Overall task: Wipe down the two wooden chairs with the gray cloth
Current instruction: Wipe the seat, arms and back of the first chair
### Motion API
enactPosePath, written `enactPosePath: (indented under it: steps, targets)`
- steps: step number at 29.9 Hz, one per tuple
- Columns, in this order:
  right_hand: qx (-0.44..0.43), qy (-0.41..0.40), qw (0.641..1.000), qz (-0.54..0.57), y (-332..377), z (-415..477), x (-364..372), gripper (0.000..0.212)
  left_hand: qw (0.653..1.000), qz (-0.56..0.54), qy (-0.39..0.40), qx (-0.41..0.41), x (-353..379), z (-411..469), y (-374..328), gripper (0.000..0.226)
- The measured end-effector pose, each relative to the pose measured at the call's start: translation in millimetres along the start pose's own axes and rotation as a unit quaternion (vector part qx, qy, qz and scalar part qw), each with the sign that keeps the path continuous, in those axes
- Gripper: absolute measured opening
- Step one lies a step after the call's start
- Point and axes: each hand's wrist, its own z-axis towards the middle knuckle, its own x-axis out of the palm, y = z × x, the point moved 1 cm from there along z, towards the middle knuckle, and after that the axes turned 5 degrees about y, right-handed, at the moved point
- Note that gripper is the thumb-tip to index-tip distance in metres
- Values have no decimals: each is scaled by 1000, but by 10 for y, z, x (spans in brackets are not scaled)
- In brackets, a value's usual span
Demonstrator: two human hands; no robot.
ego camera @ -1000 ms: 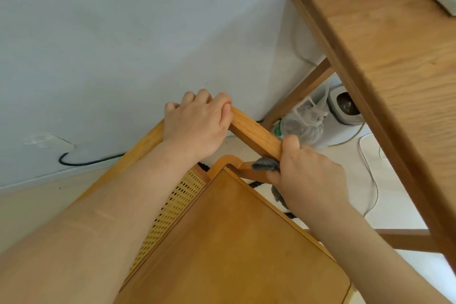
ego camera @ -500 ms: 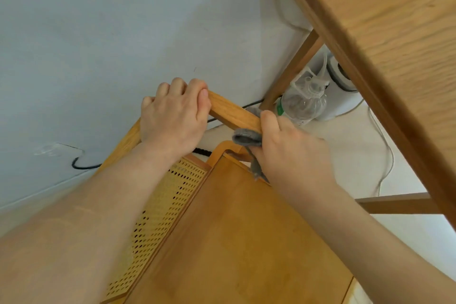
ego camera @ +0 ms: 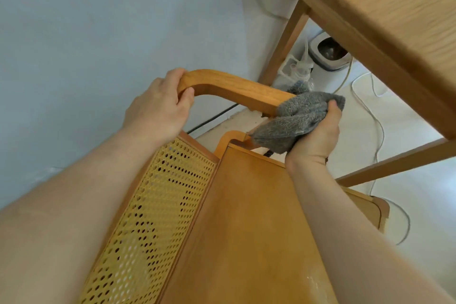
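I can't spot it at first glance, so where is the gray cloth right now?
The cloth is right of centre in the head view, bunched in the right hand and wrapped around the chair's armrest, below the table edge.

Your right hand (ego camera: 318,128) is boxed in: the counter (ego camera: 385,15) edge hangs close above right, its leg (ego camera: 283,44) stands just behind the chair's curved rail (ego camera: 237,89). The wall (ego camera: 98,20) sits close past your left hand (ego camera: 158,108). Open gap under the rail, above the seat (ego camera: 246,217). Floor (ego camera: 407,187) right of the seat is open but crossed by white cables (ego camera: 377,128) and the counter's stretcher (ego camera: 394,163).
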Motion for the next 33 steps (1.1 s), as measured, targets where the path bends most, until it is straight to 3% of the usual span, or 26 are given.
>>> enactPosePath:
  steps: [3, 6, 8, 10, 12, 14, 15, 16, 18, 19, 20, 21, 22, 24, 26, 28, 30, 31, 33]
  targets:
    - [66, -33, 995, 74, -110, -102, -37, 27, 1000, 1, 14, -2, -7, -120, 129, 47]
    - [170, -73, 982, -30, -408, -156, -150, 31, 999, 32, -18, 12, 25, -140, 142, 45]
    - [254, -49, 962, -83, -762, -155, -276, 24, 997, 53, -45, 14, 69, -144, 152, 45]
    - [306, -22, 927, -216, -1103, -222, -361, 16, 996, 66, -57, 14, 89, -152, 146, 44]
    - [281, 26, 894, -348, -1332, -270, -295, 14, 995, 71, -61, 17, 77, -164, 142, 45]
    - [151, 83, 867, -468, -1413, -132, -107, 14, 996, 65, -65, 18, 75, -151, 141, 44]
    - [44, 124, 811, -570, -1404, -4, 7, 11, 996, 61, -65, 16, 81, -153, 143, 44]
    - [-63, 167, 712, -679, -1383, 132, 104, 15, 996, 57, -66, 17, 84, -161, 141, 43]
    - [-196, 253, 468, -824, -1418, 376, 212, 34, 996, 53, -72, 17, 79, -178, 139, 43]
    - [-218, 284, 352, -865, -1473, 465, 198, 39, 996, 54, -75, 17, 76, -183, 137, 43]
    - [-226, 301, 270, -886, -1555, 513, 147, 43, 995, 57, -76, 16, 74, -184, 131, 44]
    - [-220, 309, 231, -896, -1665, 540, 63, 48, 995, 60, -76, 12, 73, -182, 123, 44]
    - [-209, 317, 232, -895, -1759, 520, -27, 54, 995, 63, -74, 8, 75, -183, 113, 44]
    - [-169, 353, 278, -877, -1874, 417, -149, 60, 995, 65, -73, 9, 75, -195, 107, 45]
    - [-168, 404, 287, -852, -1854, 346, -216, 60, 996, 58, -70, 7, 73, -196, 106, 45]
    - [-221, 436, 227, -842, -1732, 382, -185, 54, 997, 50, -63, 3, 69, -200, 98, 45]
    - [-278, 449, 120, -841, -1673, 441, -59, 43, 997, 48, -60, -3, 51, -214, 92, 45]
    - [-283, 446, 56, -847, -1672, 473, 29, 35, 997, 47, -59, -6, 42, -219, 82, 45]
    - [-226, 420, 7, -879, -1582, 497, 205, 25, 997, 47, -55, -10, 41, -216, 70, 45]
